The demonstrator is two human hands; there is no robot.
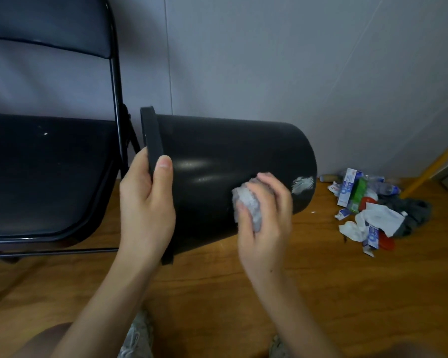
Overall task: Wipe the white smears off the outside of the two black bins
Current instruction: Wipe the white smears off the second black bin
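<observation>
A black bin (217,151) is held on its side above the floor, its rim to the left and its bottom to the right. My left hand (146,202) grips the rim, thumb on the outer wall. My right hand (265,215) is closed around a crumpled white tissue (246,205) pressed against the bin's side. A white smear (302,184) shows on the wall near the bottom, just right of the tissue. Only one bin is in view.
A black folding chair (44,171) stands at the left against the grey wall. A pile of rubbish (367,210), with cartons, wrappers and a dark cloth, lies on the wooden floor (321,280) at the right. My shoes (137,337) show at the bottom.
</observation>
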